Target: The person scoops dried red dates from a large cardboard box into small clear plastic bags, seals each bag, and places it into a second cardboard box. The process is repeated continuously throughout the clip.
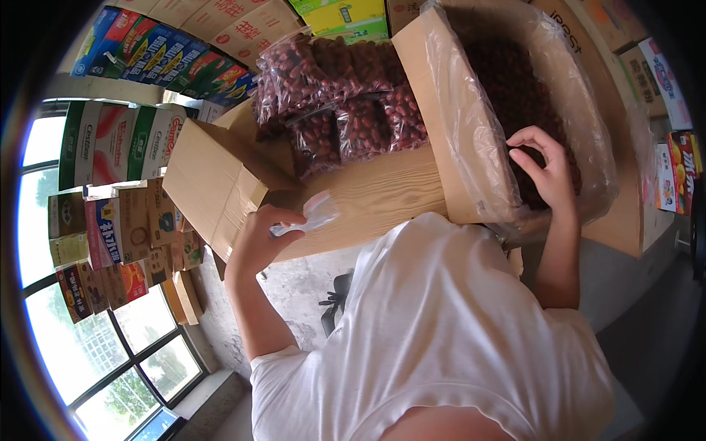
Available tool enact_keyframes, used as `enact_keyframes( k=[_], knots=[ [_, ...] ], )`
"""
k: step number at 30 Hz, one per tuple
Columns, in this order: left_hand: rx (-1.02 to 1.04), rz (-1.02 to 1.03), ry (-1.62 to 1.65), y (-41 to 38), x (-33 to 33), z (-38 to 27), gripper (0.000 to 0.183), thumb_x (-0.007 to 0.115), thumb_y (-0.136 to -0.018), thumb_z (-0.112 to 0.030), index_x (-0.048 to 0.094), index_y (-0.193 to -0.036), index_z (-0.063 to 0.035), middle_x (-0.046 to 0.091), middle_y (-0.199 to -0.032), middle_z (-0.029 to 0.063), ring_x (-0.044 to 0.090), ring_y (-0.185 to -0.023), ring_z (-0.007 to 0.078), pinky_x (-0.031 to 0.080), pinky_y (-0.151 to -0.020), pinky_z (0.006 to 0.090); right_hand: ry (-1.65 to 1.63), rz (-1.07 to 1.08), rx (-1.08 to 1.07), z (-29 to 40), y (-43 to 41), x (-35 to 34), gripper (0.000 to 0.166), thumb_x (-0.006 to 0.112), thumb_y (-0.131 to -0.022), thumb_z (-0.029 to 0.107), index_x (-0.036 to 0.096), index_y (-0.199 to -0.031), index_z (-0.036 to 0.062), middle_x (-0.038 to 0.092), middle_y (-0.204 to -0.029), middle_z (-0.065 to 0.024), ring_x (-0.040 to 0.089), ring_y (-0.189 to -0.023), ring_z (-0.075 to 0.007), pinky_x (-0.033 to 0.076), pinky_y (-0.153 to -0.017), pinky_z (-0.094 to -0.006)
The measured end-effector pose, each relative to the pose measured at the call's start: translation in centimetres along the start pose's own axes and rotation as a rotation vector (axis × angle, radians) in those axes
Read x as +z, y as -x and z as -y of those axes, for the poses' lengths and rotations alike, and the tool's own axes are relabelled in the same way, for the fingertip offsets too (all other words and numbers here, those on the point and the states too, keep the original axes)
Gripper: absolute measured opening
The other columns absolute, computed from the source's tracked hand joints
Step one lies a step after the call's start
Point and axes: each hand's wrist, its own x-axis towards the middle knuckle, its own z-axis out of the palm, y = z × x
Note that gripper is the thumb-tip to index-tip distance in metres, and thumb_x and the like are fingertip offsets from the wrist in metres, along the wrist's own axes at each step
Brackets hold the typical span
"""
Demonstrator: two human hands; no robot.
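Observation:
My left hand [259, 237] is over the table's left side. Its thumb and fingertips are apart around the near end of a clear plastic zip bag [321, 209], not pinched on it; I cannot tell if they touch it. My right hand [546, 165] hovers at the near end of a large cardboard carton [441, 110], with thumb and index finger apart and nothing between them. Inside the carton, a clear plastic liner [593, 143] surrounds a mass of dark red dried fruit, likely jujubes [513, 82]. Several filled bags of the same fruit [361, 124] stand stacked at the table's back.
The wood-grain table [380, 187] has an open cardboard box [212, 165] at its left edge. Stacked product boxes [113, 146] stand before the window [71, 342] at left. More cartons [237, 27] line the back, and packages [684, 171] sit at far right.

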Motion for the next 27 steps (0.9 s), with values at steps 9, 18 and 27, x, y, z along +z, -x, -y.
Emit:
enact_keyframes(
  k=[9, 18, 27],
  knots=[
    [0.694, -0.135, 0.422, -3.2, -0.4, -10.0, 0.019, 0.077, -0.063, 0.009, 0.067, -0.072, -0.0048, 0.067, -0.075, 0.0049, 0.061, -0.073, 0.0178, 0.044, -0.07, 0.0285, -0.477, 0.439, -0.192, 5.5, -1.0, 7.6, 0.061, 0.083, -0.067, 0.014, 0.057, -0.121, 0.0028, 0.062, -0.112, -0.0075, 0.057, -0.105, -0.0179, 0.042, -0.097, -0.0327],
    [0.63, -0.24, 0.742, -6.4, 3.2, -11.4, 0.024, 0.063, -0.071, 0.019, 0.057, -0.084, -0.0009, 0.063, -0.092, 0.0096, 0.062, -0.089, 0.0156, 0.048, -0.083, 0.0276, -0.659, 0.522, -0.134, 3.7, 0.6, 4.8, 0.065, 0.087, -0.066, 0.034, 0.061, -0.115, -0.0001, 0.062, -0.112, -0.0094, 0.057, -0.104, -0.019, 0.043, -0.097, -0.0364],
    [0.495, -0.238, 0.953, -7.7, 5.1, -12.9, 0.03, 0.06, -0.075, 0.017, 0.049, -0.097, -0.0015, 0.06, -0.093, 0.0086, 0.061, -0.087, 0.015, 0.047, -0.081, 0.0265, -0.481, 0.174, -0.276, 4.3, 1.5, 4.8, 0.045, 0.078, -0.077, 0.017, 0.06, -0.115, -0.0008, 0.064, -0.11, -0.0083, 0.06, -0.101, -0.0159, 0.047, -0.091, -0.0311]
  ],
)
